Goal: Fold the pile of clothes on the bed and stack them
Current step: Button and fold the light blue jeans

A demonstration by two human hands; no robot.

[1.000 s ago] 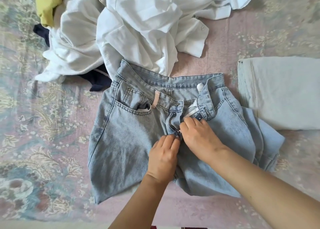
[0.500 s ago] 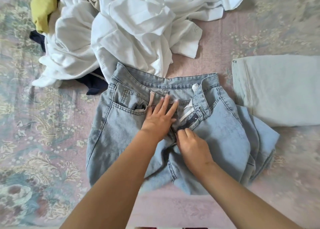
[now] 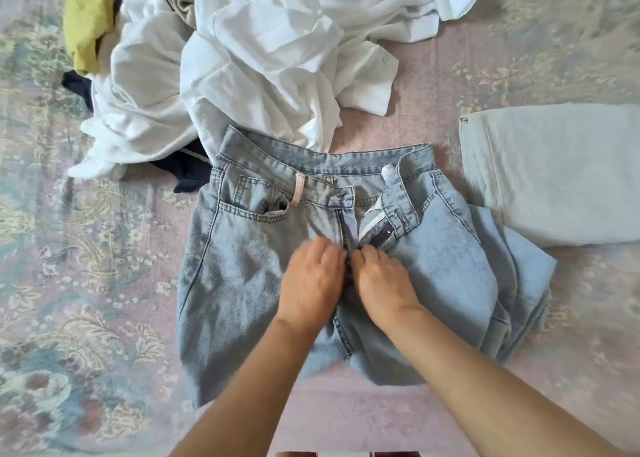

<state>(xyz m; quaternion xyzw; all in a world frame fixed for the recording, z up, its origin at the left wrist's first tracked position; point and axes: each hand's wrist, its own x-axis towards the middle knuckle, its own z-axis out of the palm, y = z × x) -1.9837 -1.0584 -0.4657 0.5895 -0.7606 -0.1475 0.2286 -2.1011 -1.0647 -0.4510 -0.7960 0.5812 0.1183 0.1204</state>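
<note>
Light blue jeans (image 3: pixel 242 259) lie front up on the bed, waistband away from me, fly open, legs bunched to the right. My left hand (image 3: pixel 313 281) and my right hand (image 3: pixel 382 278) sit side by side at the bottom of the fly, fingers curled down into the denim there; the left one is blurred. Their fingertips are hidden, so the exact hold is unclear. Beyond the jeans lies the unfolded pile: white shirts (image 3: pixel 263 58), a yellow garment (image 3: pixel 88 20), a dark navy piece (image 3: pixel 188 171).
A folded pale denim garment (image 3: pixel 561 172) lies at the right, touching the jeans' bunched legs. The bed has a pink floral cover (image 3: pixel 69 248), open to the left and in front of the jeans.
My left hand has drawn back from the waistband, where it lay flat, to the bottom of the fly beside my right hand. The right hand has hardly moved.
</note>
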